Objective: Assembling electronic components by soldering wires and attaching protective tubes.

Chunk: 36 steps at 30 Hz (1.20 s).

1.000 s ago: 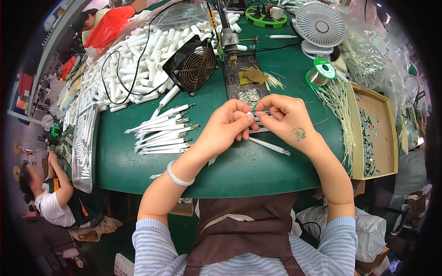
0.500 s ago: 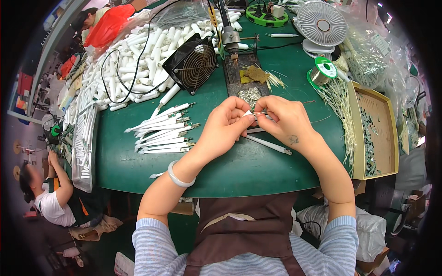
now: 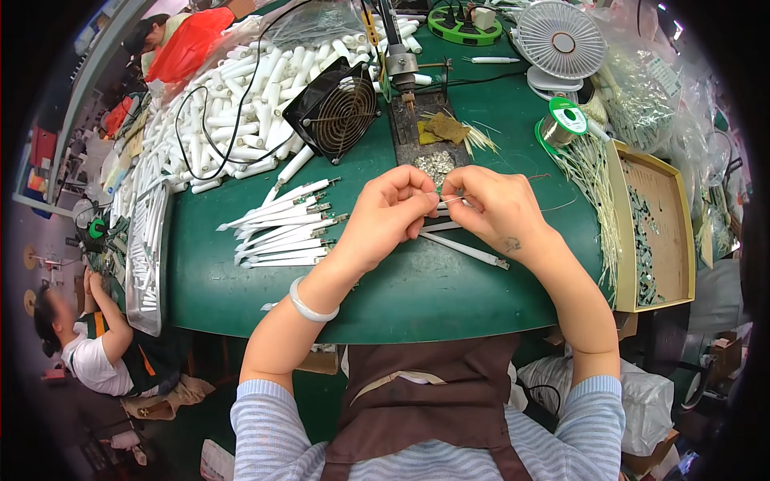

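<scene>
My left hand (image 3: 391, 215) and my right hand (image 3: 499, 210) meet above the middle of the table, both with fingers pinched. A thin pale wire (image 3: 452, 199) spans the small gap between them, and my right fingers grip it. What my left thumb and forefinger hold is mostly hidden behind them. Just below my hands a slim white tube (image 3: 467, 248) lies slanted on the green table. To the left, several white tubes (image 3: 287, 234) with small metal-and-board ends lie in a fanned row. Beyond my fingers sits a heap of tiny silvery parts (image 3: 434, 165).
A soldering stand (image 3: 403, 68) rises behind, beside a black fan (image 3: 335, 111) and a large pile of white tubes (image 3: 269, 96). A metal tray (image 3: 164, 264) stands left. Right are a solder spool (image 3: 561, 124), pale wires (image 3: 595, 192) and a cardboard box (image 3: 674, 240). Another person works far left.
The white piece that showed at my left fingertips is now out of sight behind them. My left hand has shifted slightly; my right hand stays nearly in place.
</scene>
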### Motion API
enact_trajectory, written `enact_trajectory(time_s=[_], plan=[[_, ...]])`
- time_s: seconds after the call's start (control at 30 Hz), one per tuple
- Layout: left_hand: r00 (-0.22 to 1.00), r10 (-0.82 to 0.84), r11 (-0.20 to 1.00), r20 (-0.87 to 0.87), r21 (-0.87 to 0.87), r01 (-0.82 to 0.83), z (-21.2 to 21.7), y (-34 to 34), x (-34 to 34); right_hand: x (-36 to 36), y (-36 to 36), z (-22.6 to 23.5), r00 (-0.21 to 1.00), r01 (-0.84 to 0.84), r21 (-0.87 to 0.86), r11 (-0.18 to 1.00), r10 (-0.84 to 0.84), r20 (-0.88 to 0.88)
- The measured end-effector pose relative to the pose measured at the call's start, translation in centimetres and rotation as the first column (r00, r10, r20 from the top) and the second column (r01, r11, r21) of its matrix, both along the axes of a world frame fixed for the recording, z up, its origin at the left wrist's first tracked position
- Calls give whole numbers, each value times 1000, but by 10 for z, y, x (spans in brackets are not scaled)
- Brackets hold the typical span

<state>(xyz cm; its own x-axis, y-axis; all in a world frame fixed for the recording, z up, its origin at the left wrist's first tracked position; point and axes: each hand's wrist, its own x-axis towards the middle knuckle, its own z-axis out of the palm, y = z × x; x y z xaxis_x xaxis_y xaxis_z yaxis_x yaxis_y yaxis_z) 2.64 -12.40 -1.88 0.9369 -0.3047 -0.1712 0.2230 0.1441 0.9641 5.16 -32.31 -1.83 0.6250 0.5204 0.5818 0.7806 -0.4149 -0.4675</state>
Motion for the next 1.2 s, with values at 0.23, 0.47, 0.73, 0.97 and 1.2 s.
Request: enact_trajectory(time_s=[0.23,0.47,0.73,0.97,1.2], plan=[[998,59,997,0,46,-59,-2,-2,3,-5,2,7,935,70,76,995,-39,-353],[995,98,995,-16,13,-98,-3,-7,4,-1,0,4,893,70,158,985,9,-450],[994,112,994,-11,4,-112,-4,-5,4,0,3,1,871,87,186,979,16,-491],[994,105,994,-30,12,-104,-4,-8,7,-1,8,1,846,173,194,966,-45,-532],[988,147,988,-44,54,-145,-2,-4,19,6,14,0,849,187,227,956,-42,-526]])
